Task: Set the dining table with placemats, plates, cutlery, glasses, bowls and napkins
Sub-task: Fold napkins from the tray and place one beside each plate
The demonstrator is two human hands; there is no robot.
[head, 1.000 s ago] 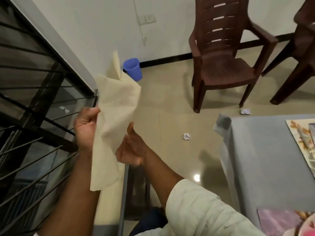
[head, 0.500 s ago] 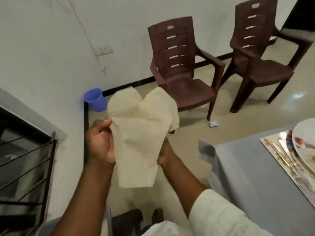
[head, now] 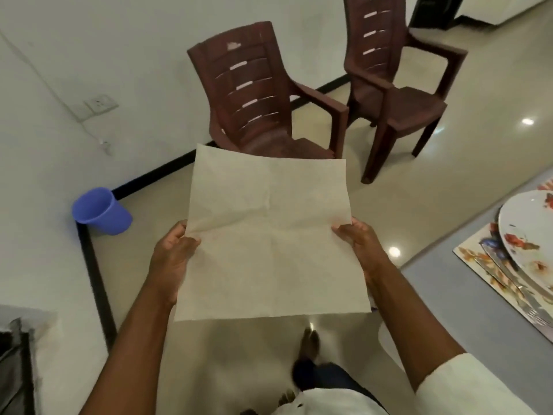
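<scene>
head view, napkin: a cream paper napkin [head: 269, 238] is hanging fully unfolded in the air in front of the person, above the floor and left of the table, touching neither; its fold creases are crossing near the middle
head view, napkin direction: the sheet is lying nearly flat toward the camera, its slightly longer axis running from the near edge to the far edge, the far edge pointing at the nearer brown chair [head: 263, 97] and overlapping that chair's seat in the picture
head view, left hand: the left hand [head: 172, 259] is pinching the napkin's left edge, thumb lying on top of the sheet and the fingers curling under it
head view, right hand: the right hand [head: 359, 244] is pinching the right edge at about the same height, fingers curling over the rim of the sheet
head view, table: the grey-covered table [head: 466, 310] is sitting at the right, well apart from the napkin
head view, place setting: a patterned placemat [head: 472, 256] is lying on the table with a white plate [head: 529, 232] resting on it and cutlery [head: 505, 280] lying just beside the plate's left rim
head view, surroundings: a second brown chair [head: 395, 70] is standing right of the first; a blue bin [head: 100, 212] is sitting in the corner by the wall
</scene>
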